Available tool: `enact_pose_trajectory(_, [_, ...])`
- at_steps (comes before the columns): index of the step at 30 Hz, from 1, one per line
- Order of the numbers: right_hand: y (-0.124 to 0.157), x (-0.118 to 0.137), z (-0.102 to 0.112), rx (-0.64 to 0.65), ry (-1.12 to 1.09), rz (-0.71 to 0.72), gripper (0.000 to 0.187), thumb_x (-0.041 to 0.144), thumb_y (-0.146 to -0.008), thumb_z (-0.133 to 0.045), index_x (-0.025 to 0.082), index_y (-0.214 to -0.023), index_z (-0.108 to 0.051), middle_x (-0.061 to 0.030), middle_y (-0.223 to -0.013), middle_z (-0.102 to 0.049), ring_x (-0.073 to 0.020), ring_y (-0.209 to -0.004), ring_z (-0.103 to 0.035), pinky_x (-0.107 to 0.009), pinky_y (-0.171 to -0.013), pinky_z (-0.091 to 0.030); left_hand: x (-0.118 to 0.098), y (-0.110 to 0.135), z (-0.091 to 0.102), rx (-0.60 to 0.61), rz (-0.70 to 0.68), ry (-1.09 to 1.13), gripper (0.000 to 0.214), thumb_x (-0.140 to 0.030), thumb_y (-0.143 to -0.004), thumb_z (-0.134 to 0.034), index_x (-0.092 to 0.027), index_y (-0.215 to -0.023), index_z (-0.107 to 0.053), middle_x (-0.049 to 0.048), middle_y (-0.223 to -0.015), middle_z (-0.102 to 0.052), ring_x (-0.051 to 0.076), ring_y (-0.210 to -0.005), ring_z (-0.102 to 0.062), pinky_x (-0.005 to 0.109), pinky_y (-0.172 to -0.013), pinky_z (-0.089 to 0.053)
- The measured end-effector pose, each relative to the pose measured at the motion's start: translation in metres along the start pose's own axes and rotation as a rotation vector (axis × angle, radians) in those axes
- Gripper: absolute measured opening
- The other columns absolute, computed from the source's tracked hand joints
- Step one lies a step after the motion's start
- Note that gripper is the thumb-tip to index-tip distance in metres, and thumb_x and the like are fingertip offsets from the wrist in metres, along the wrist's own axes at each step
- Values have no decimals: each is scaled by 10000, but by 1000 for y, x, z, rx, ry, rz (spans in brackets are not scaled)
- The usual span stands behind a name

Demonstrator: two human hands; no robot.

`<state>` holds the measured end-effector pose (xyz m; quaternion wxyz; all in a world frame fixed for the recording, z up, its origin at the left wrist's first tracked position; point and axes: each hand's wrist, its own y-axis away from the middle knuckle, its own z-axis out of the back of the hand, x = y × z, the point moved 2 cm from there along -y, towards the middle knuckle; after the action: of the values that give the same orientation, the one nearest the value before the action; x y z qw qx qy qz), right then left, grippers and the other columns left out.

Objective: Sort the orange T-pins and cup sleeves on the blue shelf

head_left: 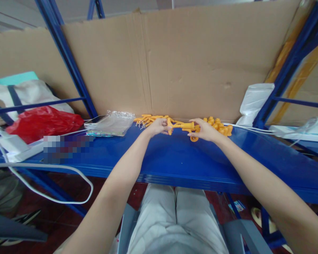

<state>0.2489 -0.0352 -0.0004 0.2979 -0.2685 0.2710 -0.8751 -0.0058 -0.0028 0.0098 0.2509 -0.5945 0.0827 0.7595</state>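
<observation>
My left hand (159, 127) is closed on an orange plastic T-shaped handle (170, 126), whose ribbed shaft points to the right. My right hand (203, 129) grips an orange plastic cylinder (188, 126) with fingers and thumb. The shaft lines up with the cylinder's left end; whether it goes inside I cannot tell. An orange ring-shaped part (194, 139) shows just below my right thumb. Behind my left hand lies a pile of orange handles (148, 119) with silvery spiral metal pieces (141, 124). Several orange cylindrical parts (222, 127) stand behind my right hand.
The blue table (180, 158) runs along a tall cardboard wall (190, 63). Clear plastic bags (112, 123), a red bag (46, 121) and a white cable (91, 187) are on the left. A white packet (255, 102) leans near the right blue post (288, 63).
</observation>
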Motion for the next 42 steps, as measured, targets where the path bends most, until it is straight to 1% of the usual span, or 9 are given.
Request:
enact_pose_trajectory(4, [2,2,2,-7,0,-8,507,372,-747,-810,211,-1206,-666,-123,-1168,-705,-299,-1036,-684,-495,-940,-547,-4,4,-3,33,-17,15,217,-122,-752,-806,-125,-830,-604,16,-730,-711,123,-701,-710,337,-793,-622])
enact_pose_trajectory(12, [2,20,8,-18,147,116,238,353,-885,-651,206,-1065,-702,-123,-1069,-715,-294,-990,-672,-437,-877,-516,-16,10,-11,42,-7,-12,181,-146,-785,-792,-108,-871,-638,55,-797,-732,143,-727,-722,405,-855,-615])
enact_pose_trajectory(17, [4,26,10,-12,333,165,285,391,-934,-603,196,-1116,-704,-139,-1076,-727,-307,-1013,-663,-416,-862,-471,-13,8,-10,55,-14,-1,236,-166,-770,-815,-112,-896,-623,49,-797,-737,137,-720,-722,366,-820,-621])
enact_pose_trajectory(23, [7,26,5,53,442,148,307,372,-957,-563,179,-1145,-709,-138,-1055,-749,-298,-995,-670,-398,-851,-430,-8,4,-11,36,-22,-80,186,-152,-807,-771,-116,-900,-615,56,-813,-735,154,-732,-728,423,-840,-620])
enact_pose_trajectory(26, [7,27,4,76,475,121,296,368,-952,-569,178,-1124,-717,-137,-1052,-755,-302,-1001,-674,-398,-850,-420,-8,2,-12,30,-39,-117,179,-151,-809,-766,-120,-895,-613,48,-800,-726,159,-736,-728,415,-814,-626])
enact_pose_trajectory(31, [6,31,4,98,485,62,298,358,-941,-574,170,-1117,-726,-142,-1062,-758,-303,-1009,-678,-396,-853,-428,-10,3,-15,-5,-47,-166,160,-140,-818,-748,-125,-876,-599,28,-771,-711,133,-709,-709,312,-721,-618])
enact_pose_trajectory(34, [6,34,4,79,470,3,320,385,-936,-565,165,-1085,-743,-147,-1050,-761,-312,-992,-684,-399,-845,-450,-12,3,-17,-77,-56,-194,166,-172,-847,-734,-137,-932,-596,24,-772,-709,130,-694,-703,303,-710,-601])
enact_pose_trajectory(38, [6,35,6,8,432,-187,389,402,-929,-544,177,-1185,-731,-137,-1065,-770,-327,-965,-703,-406,-819,-495,-10,2,-13,-247,-36,-282,176,-135,-901,-643,-158,-1063,-578,39,-855,-728,123,-672,-697,297,-714,-573])
enact_pose_trajectory(42, [8,31,11,-47,438,-361,455,368,-909,-535,183,-1294,-691,-117,-1028,-781,-319,-944,-718,-407,-821,-521,-5,0,-7,-322,-86,-545,176,-86,-870,-603,-145,-1034,-621,19,-773,-704,129,-655,-658,286,-732,-543])
